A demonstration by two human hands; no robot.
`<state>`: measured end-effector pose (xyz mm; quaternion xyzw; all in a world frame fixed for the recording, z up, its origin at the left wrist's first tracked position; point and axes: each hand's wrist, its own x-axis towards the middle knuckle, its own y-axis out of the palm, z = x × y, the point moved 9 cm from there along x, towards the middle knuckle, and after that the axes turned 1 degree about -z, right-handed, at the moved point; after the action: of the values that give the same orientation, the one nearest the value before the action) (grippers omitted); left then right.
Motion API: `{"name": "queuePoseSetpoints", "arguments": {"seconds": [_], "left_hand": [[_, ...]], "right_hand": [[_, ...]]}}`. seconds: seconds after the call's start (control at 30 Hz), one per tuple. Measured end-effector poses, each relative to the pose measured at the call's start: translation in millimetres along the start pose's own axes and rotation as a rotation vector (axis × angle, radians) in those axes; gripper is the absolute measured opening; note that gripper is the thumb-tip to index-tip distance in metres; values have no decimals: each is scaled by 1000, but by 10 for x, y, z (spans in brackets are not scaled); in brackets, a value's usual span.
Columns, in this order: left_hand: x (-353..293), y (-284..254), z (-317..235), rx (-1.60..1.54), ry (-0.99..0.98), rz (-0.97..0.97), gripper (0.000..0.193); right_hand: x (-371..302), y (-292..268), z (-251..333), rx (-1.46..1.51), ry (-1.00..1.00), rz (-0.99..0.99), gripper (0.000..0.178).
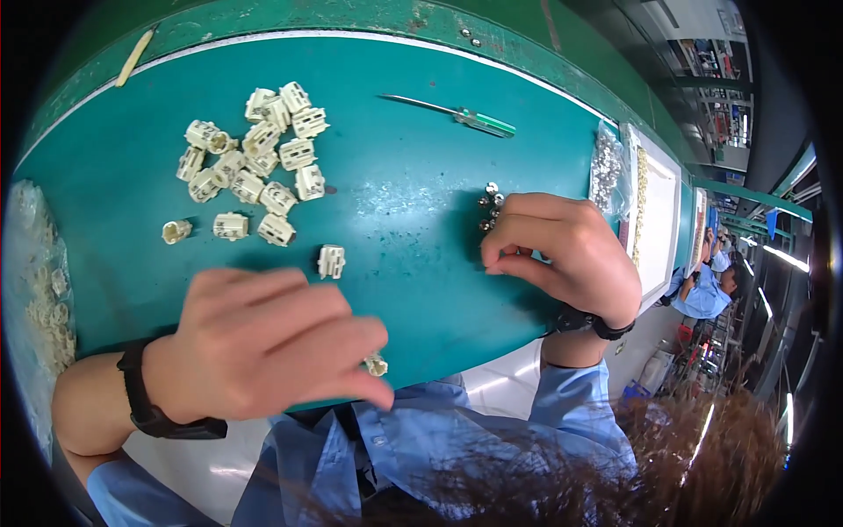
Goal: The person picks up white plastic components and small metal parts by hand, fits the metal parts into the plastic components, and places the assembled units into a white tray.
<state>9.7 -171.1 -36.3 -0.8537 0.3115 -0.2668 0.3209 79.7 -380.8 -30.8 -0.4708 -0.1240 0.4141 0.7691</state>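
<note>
My left hand (263, 347) is at the near left edge of the mat, slightly blurred. Its thumb and fingers close on a small cream plastic socket (377, 364), mostly hidden behind the fingertips. Just past the knuckles a single cream socket (331, 262) stands on the green mat. Many more lie in a loose pile (262, 140) farther off to the left. My right hand (566, 250) hovers low over the mat, thumb and forefinger pinched together; whatever is between them cannot be made out. Beside its fingers lie several small shiny metal parts (492, 189).
A screwdriver (483, 121) with a green handle lies at the far middle. On the right are a clear bag of metal parts (606, 167) and a white tray (669, 202). A plastic bag of cream pieces (39, 299) sits at the left edge. Another person (705, 294) in blue is farther right.
</note>
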Motion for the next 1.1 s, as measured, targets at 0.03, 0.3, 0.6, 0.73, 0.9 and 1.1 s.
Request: {"name": "queuePoseSetpoints", "arguments": {"seconds": [0.03,0.3,0.6,0.73,0.9,1.1], "left_hand": [[27,-109,13,80,2,-95,54],[43,-72,109,470,-116,-111,51],[-23,58,88,358,-27,-113,32],[-35,47,100,295,-36,-70,29],[-29,48,122,277,-38,-73,31],[-28,66,106,227,-15,-94,29]], "right_hand": [[-5,-56,21,67,-5,-34,15],[138,169,197,356,32,-105,17],[224,342,270,322,108,-204,20],[273,323,248,279,180,-178,24],[226,296,177,333,241,-216,28],[180,244,178,354,195,-213,27]]}}
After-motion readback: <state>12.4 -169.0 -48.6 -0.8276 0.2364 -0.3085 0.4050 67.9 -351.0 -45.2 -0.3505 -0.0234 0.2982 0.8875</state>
